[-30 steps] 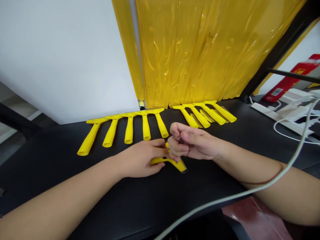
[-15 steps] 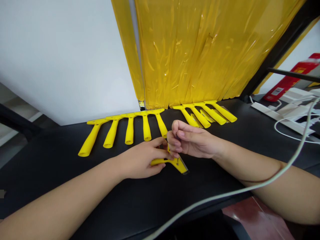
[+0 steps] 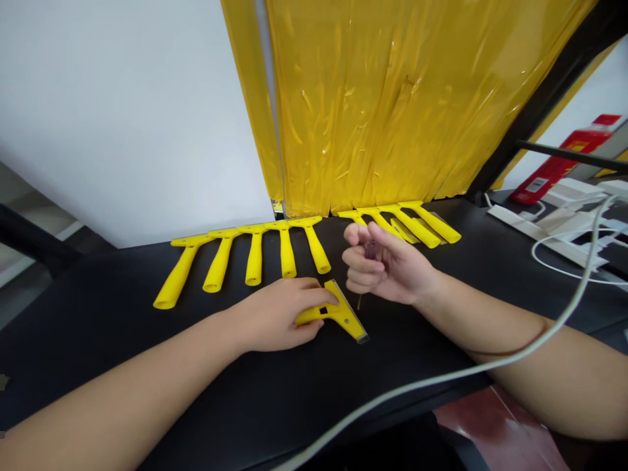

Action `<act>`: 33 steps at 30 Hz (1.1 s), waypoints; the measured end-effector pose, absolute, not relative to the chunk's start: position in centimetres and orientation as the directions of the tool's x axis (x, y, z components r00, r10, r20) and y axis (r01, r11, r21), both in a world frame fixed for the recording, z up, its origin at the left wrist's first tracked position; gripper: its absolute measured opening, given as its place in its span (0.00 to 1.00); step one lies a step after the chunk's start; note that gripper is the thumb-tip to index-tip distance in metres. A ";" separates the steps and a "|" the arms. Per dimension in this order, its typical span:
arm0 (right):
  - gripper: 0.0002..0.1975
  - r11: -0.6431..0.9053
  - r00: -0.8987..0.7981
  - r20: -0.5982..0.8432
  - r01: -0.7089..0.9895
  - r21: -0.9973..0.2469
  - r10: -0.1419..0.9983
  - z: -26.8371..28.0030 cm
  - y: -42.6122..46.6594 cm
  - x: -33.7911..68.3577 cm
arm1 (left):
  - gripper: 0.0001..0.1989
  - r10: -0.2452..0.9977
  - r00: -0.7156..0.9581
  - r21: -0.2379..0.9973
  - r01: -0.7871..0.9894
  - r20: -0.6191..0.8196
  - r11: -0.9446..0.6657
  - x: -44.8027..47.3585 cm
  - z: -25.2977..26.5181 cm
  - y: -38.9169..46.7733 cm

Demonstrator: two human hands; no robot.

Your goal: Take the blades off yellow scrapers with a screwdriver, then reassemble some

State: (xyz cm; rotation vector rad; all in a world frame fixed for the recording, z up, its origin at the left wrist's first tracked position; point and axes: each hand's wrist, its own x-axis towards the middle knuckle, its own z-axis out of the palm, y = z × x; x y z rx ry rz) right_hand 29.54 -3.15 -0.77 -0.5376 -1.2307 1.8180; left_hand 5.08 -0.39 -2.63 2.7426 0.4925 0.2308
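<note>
My left hand (image 3: 289,313) grips the handle of a yellow scraper (image 3: 340,313) that lies on the black tabletop. The scraper's wide head points right, with a dark strip along its edge and a small screw in its face. Just above and to the right of that head, my right hand (image 3: 385,267) is closed around a small screwdriver (image 3: 371,249). Its dark purple handle shows between the fingers, and its thin shaft points down, apart from the scraper.
Several yellow scraper handles (image 3: 254,255) stand in a row along the back, and a second group (image 3: 417,227) is farther right. A red bottle (image 3: 559,163) and white plastic parts (image 3: 534,234) are at the right. A pale cable (image 3: 441,376) crosses in front of my right arm.
My right hand has lifted the screwdriver off the scraper's screw and moved slightly right, turning its fingers upward. My left hand keeps the scraper in nearly the same place.
</note>
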 end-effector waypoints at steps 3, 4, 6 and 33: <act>0.16 -0.051 -0.405 0.034 -0.197 -0.979 0.914 -0.5 -2.2 30.4 | 0.18 0.374 0.920 0.342 0.317 0.115 -0.885 5.0 -2.6 -0.4; 0.15 -0.021 -0.355 0.010 -0.083 -0.996 0.935 -0.6 -1.9 30.6 | 0.18 0.377 0.918 0.339 0.318 0.122 -0.885 4.9 -2.5 -0.4; 0.13 0.017 -0.279 -0.017 0.121 -0.993 0.960 -0.9 -1.4 30.8 | 0.18 0.382 0.912 0.337 0.316 0.151 -0.887 4.8 -2.1 -0.4; 0.17 0.096 -0.372 0.064 0.067 -0.993 0.926 -3.4 -2.1 28.9 | 0.14 0.319 0.868 0.186 0.266 0.382 -0.946 4.8 -2.0 -0.6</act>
